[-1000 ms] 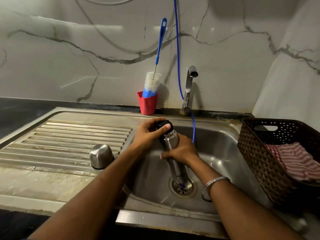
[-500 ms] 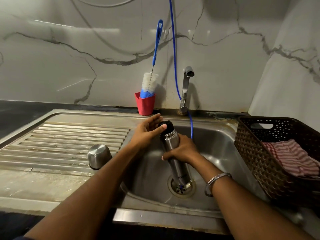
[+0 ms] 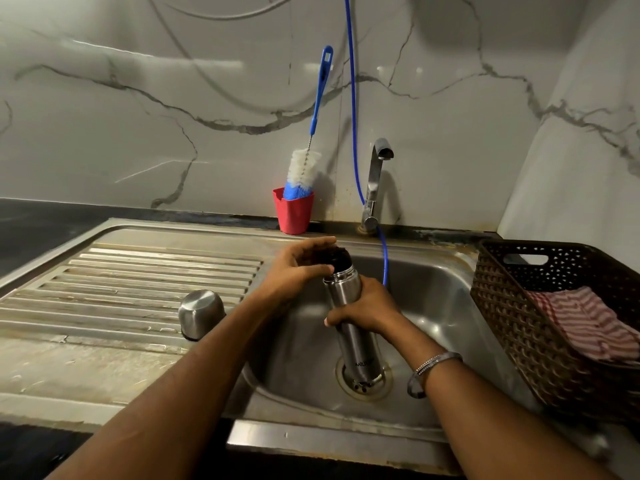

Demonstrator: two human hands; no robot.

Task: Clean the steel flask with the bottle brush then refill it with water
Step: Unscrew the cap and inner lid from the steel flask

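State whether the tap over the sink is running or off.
Off: no water falls from the steel tap's spout into the steel sink basin.

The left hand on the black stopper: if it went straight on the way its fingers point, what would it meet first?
Probably the blue hose hanging into the sink; the left hand points right across the stopper, though depth is unclear.

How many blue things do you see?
2. The bottle brush, blue at its handle and lowest bristles, stands in the red cup. A thin blue hose hangs down the wall beside the tap.
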